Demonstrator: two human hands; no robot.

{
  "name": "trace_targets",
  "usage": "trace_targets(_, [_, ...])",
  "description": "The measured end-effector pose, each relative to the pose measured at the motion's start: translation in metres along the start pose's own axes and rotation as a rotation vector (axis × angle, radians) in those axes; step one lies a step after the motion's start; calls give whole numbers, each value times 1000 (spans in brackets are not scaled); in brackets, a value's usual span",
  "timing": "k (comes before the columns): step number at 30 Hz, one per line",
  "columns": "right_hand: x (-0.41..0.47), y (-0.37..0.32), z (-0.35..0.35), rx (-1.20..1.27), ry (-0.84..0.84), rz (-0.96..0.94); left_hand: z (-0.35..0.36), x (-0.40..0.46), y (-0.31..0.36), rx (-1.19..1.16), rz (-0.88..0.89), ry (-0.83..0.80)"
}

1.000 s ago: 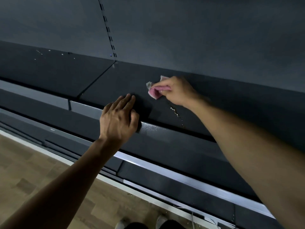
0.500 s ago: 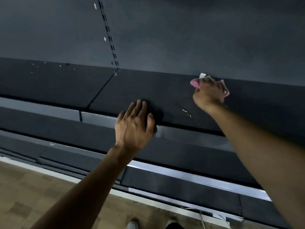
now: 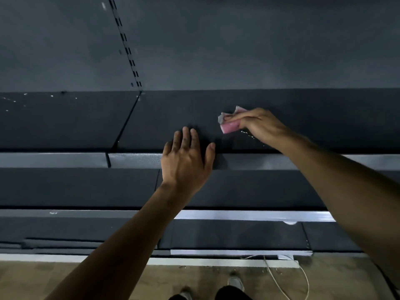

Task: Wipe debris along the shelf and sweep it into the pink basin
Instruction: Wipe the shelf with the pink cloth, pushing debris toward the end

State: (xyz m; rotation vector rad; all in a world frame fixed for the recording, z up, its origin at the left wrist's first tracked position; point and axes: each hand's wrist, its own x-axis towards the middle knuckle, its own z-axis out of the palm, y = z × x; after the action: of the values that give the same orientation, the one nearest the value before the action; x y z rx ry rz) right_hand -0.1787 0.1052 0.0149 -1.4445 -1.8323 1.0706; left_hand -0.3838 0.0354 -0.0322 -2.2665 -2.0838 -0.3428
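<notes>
My right hand [image 3: 257,124] is closed around a pink and white cloth [image 3: 229,122] and presses it on the dark top shelf [image 3: 173,113]. Small white crumbs [image 3: 249,134] lie on the shelf just below the cloth, under my wrist. My left hand [image 3: 187,161] rests flat over the shelf's front edge, left of the cloth, fingers spread and holding nothing. More white specks [image 3: 13,100] dot the shelf at the far left. No pink basin is in view.
A slotted upright [image 3: 127,48] runs down the dark back panel to a seam between shelf sections [image 3: 126,124]. Lower shelves [image 3: 86,187] step out below. Wooden floor [image 3: 54,276], a white cord [image 3: 279,278] and my shoes [image 3: 236,282] are at the bottom.
My right hand has swept the cloth from the back of the shelf leftward and toward the front, close to the crumbs. My left hand stays on the shelf edge.
</notes>
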Motion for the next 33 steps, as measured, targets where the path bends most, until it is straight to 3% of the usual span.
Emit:
trace_targets(5, [-22, -5, 5, 46, 62, 46, -3, 1, -5, 5, 33, -54])
trace_targets(9, [-33, -10, 7, 133, 369, 60, -5, -1, -10, 27, 79, -80])
trace_targets(11, [-39, -14, 6, 19, 544, 59, -6, -2, -11, 24, 96, -90])
trace_targets(14, [-49, -22, 2, -346, 645, 217, -7, -3, -11, 8, 105, -125])
trace_targets(17, [-61, -31, 17, -622, 622, 453, -8, -3, -11, 6, 114, -139])
trace_targets(26, [-19, -31, 63, -760, 510, 724, -11, -4, -14, 1, 137, -137])
trace_targets(33, [5, -44, 92, -437, 593, 601, -11, -3, -13, -10, 129, -149])
